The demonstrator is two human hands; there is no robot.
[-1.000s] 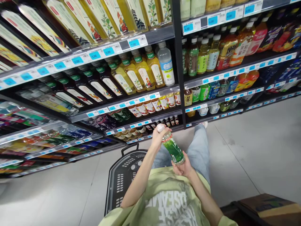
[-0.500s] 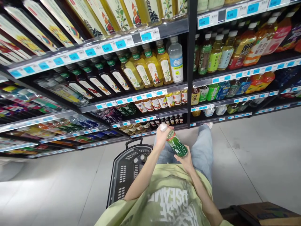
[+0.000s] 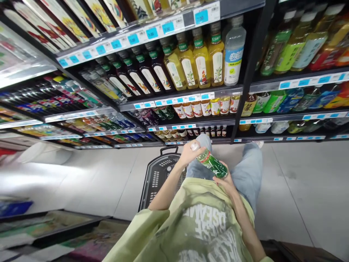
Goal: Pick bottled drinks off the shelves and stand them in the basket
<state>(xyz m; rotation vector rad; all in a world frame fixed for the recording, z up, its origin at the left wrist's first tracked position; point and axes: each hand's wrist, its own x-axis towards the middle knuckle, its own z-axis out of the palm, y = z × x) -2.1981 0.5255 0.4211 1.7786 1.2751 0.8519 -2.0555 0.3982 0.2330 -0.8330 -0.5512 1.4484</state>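
A green-labelled drink bottle (image 3: 214,164) with a white cap lies tilted across my lap area, its cap toward the left and its base toward the lower right. My left hand (image 3: 187,153) is closed round the neck and cap end. At the other end my right hand (image 3: 226,182) grips the base, fingers curled under and around it. Just left of my legs stands a black shopping basket (image 3: 149,182) with a raised handle; my left forearm hides part of it, and a few light round objects show inside.
Drink shelves (image 3: 191,99) with blue price tags run across the front, packed with bottles. A clear bottle with a blue label (image 3: 233,54) stands at a shelf end. Behind to the left are dark display bins (image 3: 92,220). Pale floor tiles (image 3: 289,174) lie around me.
The view has turned left, bringing display bins into sight at lower left. The bottle lies somewhat flatter, with both hands still on it.
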